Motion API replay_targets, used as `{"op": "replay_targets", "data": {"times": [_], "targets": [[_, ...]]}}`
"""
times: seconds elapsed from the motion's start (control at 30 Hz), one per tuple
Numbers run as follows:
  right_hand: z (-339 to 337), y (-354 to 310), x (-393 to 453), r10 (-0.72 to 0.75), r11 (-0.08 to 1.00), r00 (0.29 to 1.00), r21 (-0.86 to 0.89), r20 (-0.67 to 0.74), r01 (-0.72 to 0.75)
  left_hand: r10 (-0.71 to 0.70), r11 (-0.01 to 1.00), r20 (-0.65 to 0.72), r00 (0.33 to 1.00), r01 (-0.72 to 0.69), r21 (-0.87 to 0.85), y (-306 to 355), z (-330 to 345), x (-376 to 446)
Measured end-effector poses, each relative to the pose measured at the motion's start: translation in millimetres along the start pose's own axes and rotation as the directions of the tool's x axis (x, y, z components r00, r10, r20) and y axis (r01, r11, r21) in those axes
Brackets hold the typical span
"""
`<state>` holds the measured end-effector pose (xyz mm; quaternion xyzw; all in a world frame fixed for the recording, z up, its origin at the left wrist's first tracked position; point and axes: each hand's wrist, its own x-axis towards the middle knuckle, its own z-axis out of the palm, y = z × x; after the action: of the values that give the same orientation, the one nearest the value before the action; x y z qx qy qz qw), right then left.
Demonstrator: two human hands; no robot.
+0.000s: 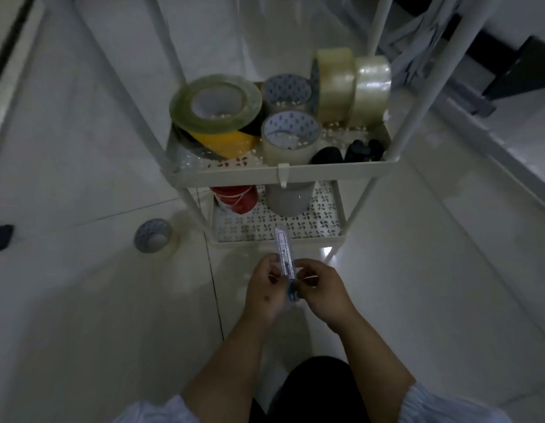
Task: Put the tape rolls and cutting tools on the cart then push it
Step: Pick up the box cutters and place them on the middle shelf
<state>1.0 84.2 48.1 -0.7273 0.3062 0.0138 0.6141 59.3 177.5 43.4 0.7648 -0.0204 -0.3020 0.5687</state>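
I see both hands meeting over the pale tiled floor [82,300], just short of the white tiered cart's [283,174] lowest shelf rim. My left hand [265,288] and right hand [321,290] each curl their fingers round the slim white-and-blue utility knife [284,254], its tip over that rim. Open floor lies left and right of the cart. One clear tape roll with a printed core [155,238] sits on the tiles, left of the cart. The upper shelf is crowded with clear and yellow tape rolls [217,112]; the small dark objects [344,152] at its front are hard to make out. The cart's top is cut off.
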Motion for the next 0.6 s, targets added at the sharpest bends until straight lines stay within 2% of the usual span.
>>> {"op": "replay_targets", "data": {"times": [0.2, 0.4, 0.6], "targets": [[-13, -50, -35, -0.154, 0.988, 0.988, -0.036, -0.017, 0.153, 0.200, 0.980, 0.003, 0.980, -0.200, 0.001, 42, -18, -36], [-28, -122, -68, -0.367, 0.923, 0.930, -0.132, -0.023, 0.361, 0.413, 0.910, 0.011, 0.911, -0.413, -0.028, 103, -42, -69], [-32, -199, -101, -0.482, 0.876, 0.872, -0.057, -0.085, 0.478, 0.517, 0.856, 0.002, 0.856, -0.517, 0.004, 181, -76, -97]]}}
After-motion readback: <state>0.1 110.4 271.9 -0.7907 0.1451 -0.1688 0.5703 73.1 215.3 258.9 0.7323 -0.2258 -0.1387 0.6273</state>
